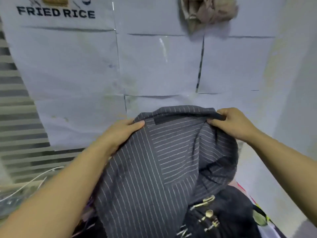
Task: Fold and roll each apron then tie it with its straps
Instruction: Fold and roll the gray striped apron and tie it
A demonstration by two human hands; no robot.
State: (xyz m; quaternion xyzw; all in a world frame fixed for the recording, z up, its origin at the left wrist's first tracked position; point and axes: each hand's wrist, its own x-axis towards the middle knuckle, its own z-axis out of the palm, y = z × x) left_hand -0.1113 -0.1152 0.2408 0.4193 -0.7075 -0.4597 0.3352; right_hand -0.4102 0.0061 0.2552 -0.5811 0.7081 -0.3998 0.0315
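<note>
The lower part of the striped apron [151, 177] runs off the bottom edge, so its full length and any loose straps cannot be seen. Just right of the apron's lower folds lies a black cloth [228, 220] with pale printed shapes, partly covered by the apron and cut off below; what it rests on is hidden. Left of the apron, a thin white cable [32, 181] loops over blurred clutter that is hard to make out.

Two hands hold the apron up by its top edge, set apart at either end. The left hand [120, 133] grips the left corner, thumb lying on the front. The right hand [235, 124] pinches the rolled top hem at the right corner. A dark band [171, 120] sits just under that hem; whether it is a strap is unclear.

Behind the apron, white paper sheets [154, 66] cover the wall. Far above and left of the apron is one sign [56, 13] reading FRIED RICE, its top cut off. Above the apron hangs one crumpled beige cloth [207, 12], also cut off.
</note>
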